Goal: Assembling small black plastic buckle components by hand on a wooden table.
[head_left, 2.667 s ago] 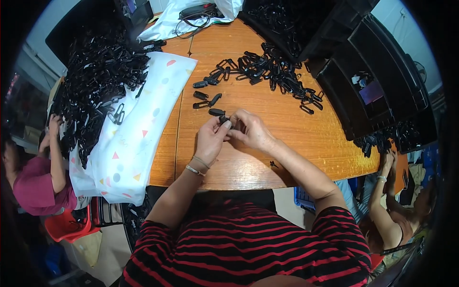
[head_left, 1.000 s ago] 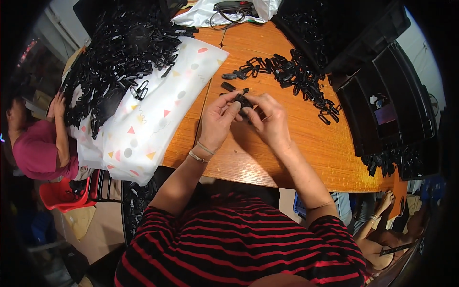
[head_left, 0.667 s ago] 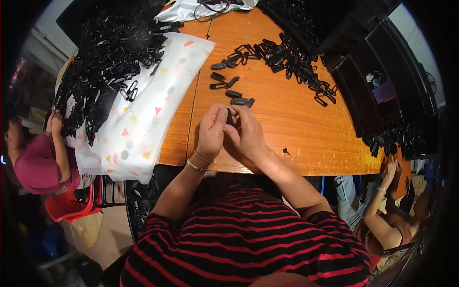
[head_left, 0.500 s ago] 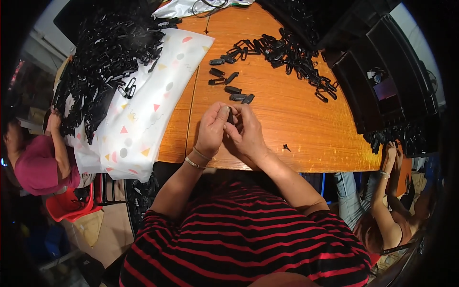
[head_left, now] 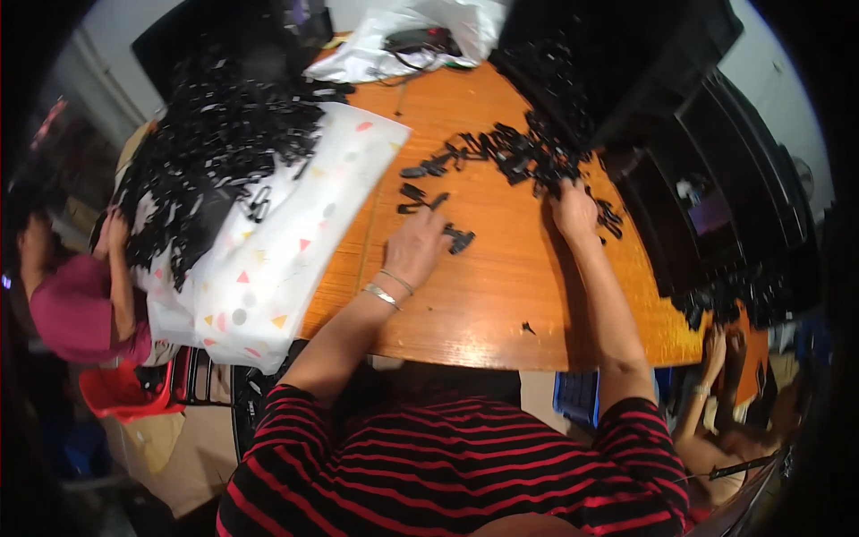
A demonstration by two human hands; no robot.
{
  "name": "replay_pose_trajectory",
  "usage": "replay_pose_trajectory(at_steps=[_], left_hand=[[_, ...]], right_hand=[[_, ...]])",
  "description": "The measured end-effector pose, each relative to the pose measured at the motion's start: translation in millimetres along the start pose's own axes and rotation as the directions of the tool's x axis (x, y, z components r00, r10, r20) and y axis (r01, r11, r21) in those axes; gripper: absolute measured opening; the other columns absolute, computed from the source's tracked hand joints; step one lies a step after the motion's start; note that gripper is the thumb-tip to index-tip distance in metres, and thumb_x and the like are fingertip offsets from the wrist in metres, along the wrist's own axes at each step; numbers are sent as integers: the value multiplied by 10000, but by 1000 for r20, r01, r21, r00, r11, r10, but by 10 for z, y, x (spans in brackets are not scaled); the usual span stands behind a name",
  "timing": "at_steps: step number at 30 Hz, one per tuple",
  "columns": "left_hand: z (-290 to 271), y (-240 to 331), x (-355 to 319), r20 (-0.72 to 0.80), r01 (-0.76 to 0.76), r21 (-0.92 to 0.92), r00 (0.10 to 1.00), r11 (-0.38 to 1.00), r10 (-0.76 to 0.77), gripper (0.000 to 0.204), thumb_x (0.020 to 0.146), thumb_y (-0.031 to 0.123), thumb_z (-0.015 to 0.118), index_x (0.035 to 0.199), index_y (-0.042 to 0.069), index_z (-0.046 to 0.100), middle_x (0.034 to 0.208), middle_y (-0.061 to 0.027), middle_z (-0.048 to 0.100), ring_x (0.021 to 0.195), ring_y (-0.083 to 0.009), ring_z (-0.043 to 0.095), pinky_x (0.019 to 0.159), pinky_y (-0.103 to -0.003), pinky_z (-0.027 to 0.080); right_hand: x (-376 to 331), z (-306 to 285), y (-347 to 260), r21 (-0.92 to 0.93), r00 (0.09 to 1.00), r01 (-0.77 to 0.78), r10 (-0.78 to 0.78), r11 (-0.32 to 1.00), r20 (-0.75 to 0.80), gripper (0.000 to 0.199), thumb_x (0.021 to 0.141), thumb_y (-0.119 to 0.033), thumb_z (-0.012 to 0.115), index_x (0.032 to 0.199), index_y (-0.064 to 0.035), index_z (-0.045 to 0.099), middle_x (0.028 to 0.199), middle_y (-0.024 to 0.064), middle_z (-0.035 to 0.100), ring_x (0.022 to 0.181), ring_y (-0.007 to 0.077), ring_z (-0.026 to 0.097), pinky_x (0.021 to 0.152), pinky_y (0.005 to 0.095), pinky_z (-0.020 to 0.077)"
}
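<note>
**Sorting black plastic clips — one hand setting down, one reaching for more**

I start with the orange wooden table [head_left: 501, 295], round-edged and bare toward the near rim. Along its left side lies a white cloth with coloured triangles [head_left: 286, 242], and on the cloth's far end sits a big heap of black plastic clips [head_left: 215, 152]. A smaller scatter of the same clips [head_left: 519, 157] spreads across the far middle of the table, next to dark stacked trays [head_left: 707, 179] on the right.

My left hand [head_left: 416, 251] lies palm-down on the wood with the fingers loosely spread, holding nothing that I can see. Just beside its fingertips sits a small assembled clip piece [head_left: 459, 238], and a few loose clips [head_left: 416, 192] lie a little beyond. My right hand [head_left: 574, 208] is stretched out to the near edge of the scatter, fingers curled down onto the clips — whether it has one pinched I cannot tell, since the back of the hand hides the tips.

I judge this the picking step: a piece lies set down by the left hand, and a fresh one is being sought. The next move calls for singling one clip out of a tangled pile without dragging its neighbours along.
</note>
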State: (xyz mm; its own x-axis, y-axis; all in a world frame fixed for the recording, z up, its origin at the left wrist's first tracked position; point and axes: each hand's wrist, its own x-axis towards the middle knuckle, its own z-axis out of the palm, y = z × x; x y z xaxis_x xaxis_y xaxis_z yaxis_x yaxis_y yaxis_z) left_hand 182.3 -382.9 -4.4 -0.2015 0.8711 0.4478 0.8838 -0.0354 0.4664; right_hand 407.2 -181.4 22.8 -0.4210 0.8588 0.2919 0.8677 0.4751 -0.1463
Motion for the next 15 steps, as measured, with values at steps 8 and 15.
replay_pose_trajectory(at_steps=[8, 15], left_hand=[[-94, -20, -159, 46, 1, -18, 999, 1000, 0, 230, 785, 133, 703, 971, 90, 575, 905, -102, 536, 813, -328, 584, 651, -409, 487], [-92, -11, -364, 20, -84, -95, 996, 992, 87, 239, 794, 128, 690, 1015, 111, 600, 910, -97, 577, 829, -312, 606, 656, -399, 492]], right_hand=[[-373, 100, -464, 180, 983, 185, -181, 966, -40, 179, 762, -65, 694, 899, -34, 583, 941, 185, 594, 799, 386, 607, 672, 451, 484], [-608, -4, -594, 269, 947, 274, -308, 923, 92, 175, 786, -70, 669, 907, 0, 563, 937, 218, 605, 794, 404, 610, 672, 449, 486]])
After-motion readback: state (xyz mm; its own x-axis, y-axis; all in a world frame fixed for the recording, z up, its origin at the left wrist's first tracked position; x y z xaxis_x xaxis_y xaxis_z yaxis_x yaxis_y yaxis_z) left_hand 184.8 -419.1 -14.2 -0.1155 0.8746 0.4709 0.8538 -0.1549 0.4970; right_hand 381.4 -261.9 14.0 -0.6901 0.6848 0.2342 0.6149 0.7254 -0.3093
